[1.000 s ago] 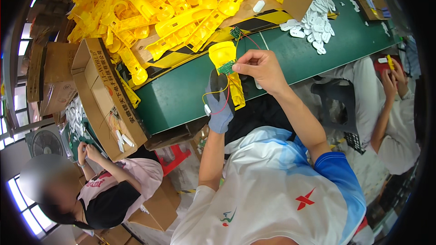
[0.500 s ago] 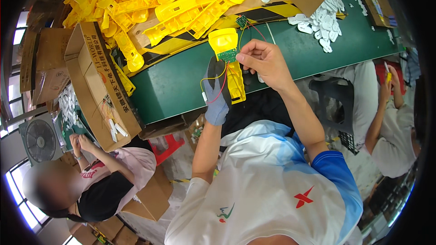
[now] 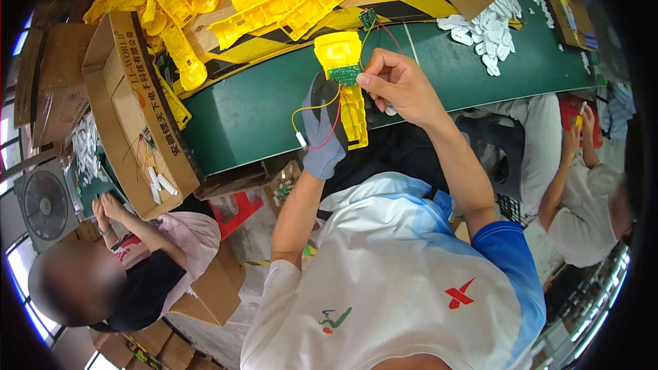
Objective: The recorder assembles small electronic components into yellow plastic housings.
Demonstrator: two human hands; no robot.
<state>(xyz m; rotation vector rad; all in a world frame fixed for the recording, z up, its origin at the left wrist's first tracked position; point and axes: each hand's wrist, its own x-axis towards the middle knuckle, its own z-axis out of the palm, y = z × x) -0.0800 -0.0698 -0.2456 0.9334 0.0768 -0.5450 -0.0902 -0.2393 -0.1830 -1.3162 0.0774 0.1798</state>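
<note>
My left hand (image 3: 321,138), in a grey glove with dark fingers, grips a long yellow plastic shell (image 3: 354,122) above the near edge of the bench. A green circuit board (image 3: 344,75) sits across the shell. Thin red and yellow wires loop from it to a white connector (image 3: 301,140) beside the glove. My bare right hand (image 3: 403,90) is closed, with thumb and forefinger pinched at the board's right edge; what lies between them is hidden. Past the shell's far end is a smaller green board (image 3: 368,18) with red and yellow wires.
Yellow shells (image 3: 260,0) are heaped at the far left, behind a striped edge (image 3: 240,62). White plastic pieces (image 3: 490,31) lie at the far right of the green bench (image 3: 233,123). An open carton (image 3: 130,116) stands at left. People sit on both sides.
The view has shifted slightly. Both hands keep their places at the shell and board, and the white connector hangs a little farther out from the glove.
</note>
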